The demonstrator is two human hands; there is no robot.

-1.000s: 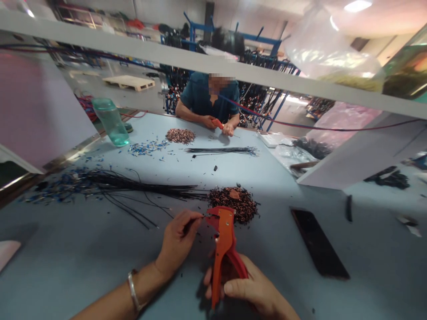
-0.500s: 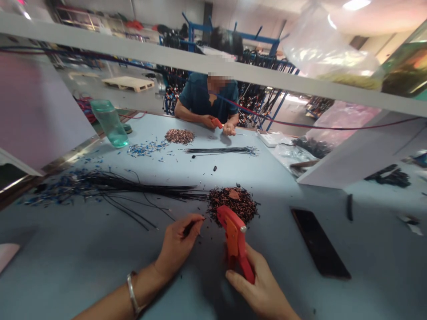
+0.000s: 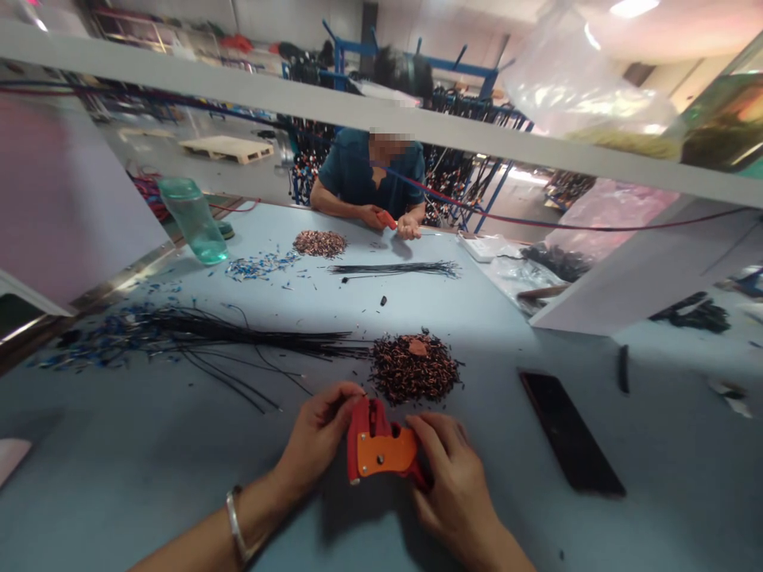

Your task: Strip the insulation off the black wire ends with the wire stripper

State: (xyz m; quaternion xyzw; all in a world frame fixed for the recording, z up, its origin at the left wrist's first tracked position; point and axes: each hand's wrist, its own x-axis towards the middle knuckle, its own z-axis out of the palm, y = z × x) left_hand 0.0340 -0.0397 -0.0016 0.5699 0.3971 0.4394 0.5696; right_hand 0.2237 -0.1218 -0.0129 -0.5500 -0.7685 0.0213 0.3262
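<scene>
My right hand (image 3: 456, 477) is wrapped round the handles of a red and orange wire stripper (image 3: 381, 451), turned so its jaw end lies to the left. Close against that jaw end is my left hand (image 3: 322, 433), thumb and forefinger pinched on a thin black wire, mostly hidden by the fingers and tool. Just beyond the stripper lies a heap of short black and copper-coloured offcuts (image 3: 411, 369). A bundle of long black wires (image 3: 256, 334) stretches across the table to the left of the heap.
A black phone (image 3: 569, 433) lies at the right. Blue-tipped pieces (image 3: 113, 334) are scattered at the left, near a green bottle (image 3: 194, 222). Across the table (image 3: 268, 508), a co-worker (image 3: 369, 175) holds a similar red tool. A white beam (image 3: 334, 99) crosses overhead.
The wire stripper has swung from pointing away to lying sideways, its jaw end now at my left fingertips. My left hand has barely moved and stays pinched.
</scene>
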